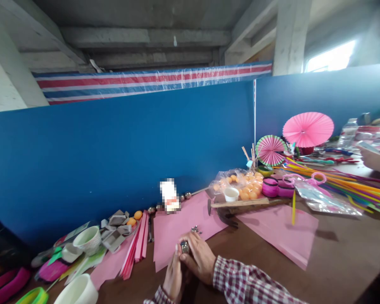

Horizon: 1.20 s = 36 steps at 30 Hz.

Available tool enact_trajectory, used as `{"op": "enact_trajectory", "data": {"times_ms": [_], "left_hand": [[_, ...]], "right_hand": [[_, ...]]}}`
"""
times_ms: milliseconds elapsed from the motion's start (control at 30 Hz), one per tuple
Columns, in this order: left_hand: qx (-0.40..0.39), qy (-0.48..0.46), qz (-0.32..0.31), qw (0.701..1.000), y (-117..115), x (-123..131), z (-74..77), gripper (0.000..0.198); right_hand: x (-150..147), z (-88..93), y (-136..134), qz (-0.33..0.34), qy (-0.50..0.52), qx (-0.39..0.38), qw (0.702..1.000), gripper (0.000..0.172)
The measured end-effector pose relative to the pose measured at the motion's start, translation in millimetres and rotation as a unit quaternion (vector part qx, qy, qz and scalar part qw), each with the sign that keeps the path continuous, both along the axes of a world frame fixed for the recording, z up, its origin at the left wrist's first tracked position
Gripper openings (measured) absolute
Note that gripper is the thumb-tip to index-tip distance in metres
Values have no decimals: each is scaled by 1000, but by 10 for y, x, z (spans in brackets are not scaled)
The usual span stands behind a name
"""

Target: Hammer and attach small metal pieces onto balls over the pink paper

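Over the near edge of a pink paper sheet (174,240), my two hands come together around a shiny metal ball (185,247). My right hand (201,255) curls its fingers and thumb about the ball from the right. My left hand (173,273) presses against its left side, fingers together and pointing up. The underside of the ball and part of the left fingers are hidden. Just beyond my fingertips, several small shiny metal pieces (195,229) lie on the paper.
To the right lie a hammer (240,203), a second pink sheet (281,232) and a bag of orange balls (250,188). Folded pink strips (136,249) and white cups (88,240) stand left. A blue partition (120,156) closes the back. Another person's hand (375,160) shows far right.
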<state>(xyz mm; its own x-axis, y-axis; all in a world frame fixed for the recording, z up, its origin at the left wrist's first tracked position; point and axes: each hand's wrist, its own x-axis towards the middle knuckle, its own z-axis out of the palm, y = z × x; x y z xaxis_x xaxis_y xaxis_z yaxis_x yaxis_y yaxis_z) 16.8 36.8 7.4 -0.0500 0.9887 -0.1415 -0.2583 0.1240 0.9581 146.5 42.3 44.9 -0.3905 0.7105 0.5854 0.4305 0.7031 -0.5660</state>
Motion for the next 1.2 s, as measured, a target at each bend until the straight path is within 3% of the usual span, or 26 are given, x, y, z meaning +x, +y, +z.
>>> {"op": "enact_trajectory", "data": {"times_ms": [67,200,400,500,700,933,1033,1200], "left_hand": [[-5,25,1,1000,-4,-16,-30,38],[-10,11,-65,998,-48,58,11,26],[-84,-154,-130,976,-99,190,162,45],[-87,-162,-113,977,-110,182,192,46],[-89,-142,-61,984,-115,183,190,47],[6,-44,-37,998,-152,209,177,50],[32,-18,-12,999,-188,251,217,49],[57,-33,-33,997,-242,370,253,46]], "right_hand": [[-3,-22,-4,2,-1,-5,1000,26],[24,41,-41,16,-7,-10,1000,21],[57,181,-100,63,11,-11,998,21],[37,149,-84,76,20,-6,997,21],[-34,2,-20,38,37,-5,999,23],[-53,-88,6,30,77,-19,996,26],[-52,-130,11,30,117,-42,992,29],[-23,-181,44,53,189,-110,974,40]]}}
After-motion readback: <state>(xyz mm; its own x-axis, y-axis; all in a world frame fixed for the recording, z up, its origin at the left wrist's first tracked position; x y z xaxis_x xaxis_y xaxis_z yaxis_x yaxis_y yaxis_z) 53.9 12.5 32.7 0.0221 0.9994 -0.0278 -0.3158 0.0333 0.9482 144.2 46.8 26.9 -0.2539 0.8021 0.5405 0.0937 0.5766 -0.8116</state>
